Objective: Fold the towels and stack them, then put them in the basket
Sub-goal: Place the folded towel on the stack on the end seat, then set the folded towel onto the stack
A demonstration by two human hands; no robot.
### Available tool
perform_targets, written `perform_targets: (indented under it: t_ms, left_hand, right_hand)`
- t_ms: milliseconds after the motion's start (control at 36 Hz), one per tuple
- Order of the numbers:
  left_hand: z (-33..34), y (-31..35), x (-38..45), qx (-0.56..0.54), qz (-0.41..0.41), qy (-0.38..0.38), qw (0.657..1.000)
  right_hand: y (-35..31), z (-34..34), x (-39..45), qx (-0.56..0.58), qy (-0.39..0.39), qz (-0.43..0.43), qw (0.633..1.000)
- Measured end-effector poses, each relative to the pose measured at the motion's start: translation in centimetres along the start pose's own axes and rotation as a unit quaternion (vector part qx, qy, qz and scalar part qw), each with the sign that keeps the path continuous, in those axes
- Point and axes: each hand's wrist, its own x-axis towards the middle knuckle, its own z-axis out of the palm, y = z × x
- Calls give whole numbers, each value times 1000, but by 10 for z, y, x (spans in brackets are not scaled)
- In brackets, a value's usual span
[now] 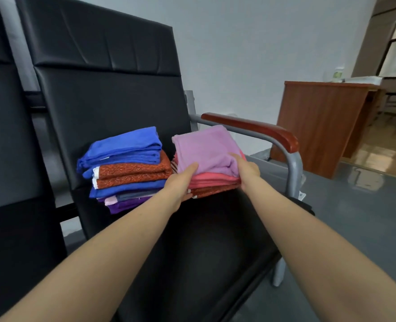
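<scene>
Both your hands clamp the right stack point(209, 180), lilac towel point(204, 149) on top: left hand point(183, 182) thumb over, fingers under; right hand point(247, 169) curled round its right edge. It sits on the black chair seat point(215, 240), just right of the blue-topped stack point(124, 168).

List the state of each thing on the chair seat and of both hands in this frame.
Left stack: folded towels, blue on top, resting on chair seat, untouched.
Right stack: folded, lilac towel on top, gripped at both sides.
Left hand: fingers curled under the right stack's left side.
Right hand: grips the stack's right side.
</scene>
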Motion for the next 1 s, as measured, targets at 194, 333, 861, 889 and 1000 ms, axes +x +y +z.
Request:
perform_targets:
  t_ms: [194, 333, 861, 889, 1000]
  left_hand:
    - [-7, -5, -15, 19, -25, 13, 999]
    - [-22, 6, -55, 31, -29, 8, 999]
    - [-273, 26, -296, 281, 169, 198, 924]
    - [-295, 21, -309, 275, 172, 217, 921]
    - [-378, -3, -354, 236, 163, 301, 909]
  right_hand:
    - [21, -5, -10, 30, -49, -88, 994]
    - [20, -22, -59, -107, 86, -158, 978]
    - [35, 136, -363, -116, -344, -260, 895]
    - [40, 151, -379, -119, -373, -255, 884]
    - [53, 206, -433, -153, -459, -257, 836]
